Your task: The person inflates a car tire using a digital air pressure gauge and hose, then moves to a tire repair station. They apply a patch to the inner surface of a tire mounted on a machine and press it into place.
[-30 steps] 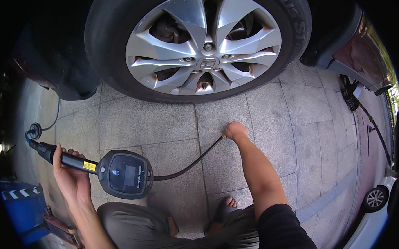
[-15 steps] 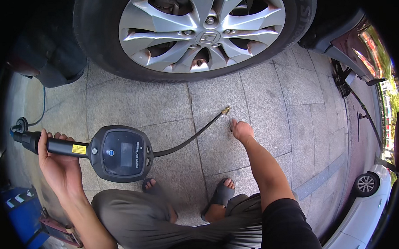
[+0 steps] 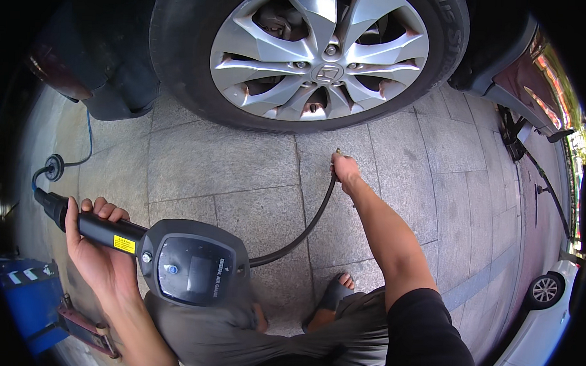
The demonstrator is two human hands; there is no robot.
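My left hand is wrapped round the black handle of a digital tyre inflator gauge, held level over my left leg with its dark screen facing up. A black rubber hose curves from the gauge's right side up to my right hand. My right fingers close round the hose's far end, just behind its small brass tip, which pokes out beyond them. Above that tip, apart from it, stands a car wheel with a silver alloy rim and black tyre.
A blue air line runs from the handle's left end past a black round fitting. A blue box and a reddish metal tool lie at lower left. At far right are a black jack and a white car.
My right hand has taken hold of the hose end, which it was beside before. The gauge has shifted right and nearer to me, and tilted slightly. The view has moved a little too.
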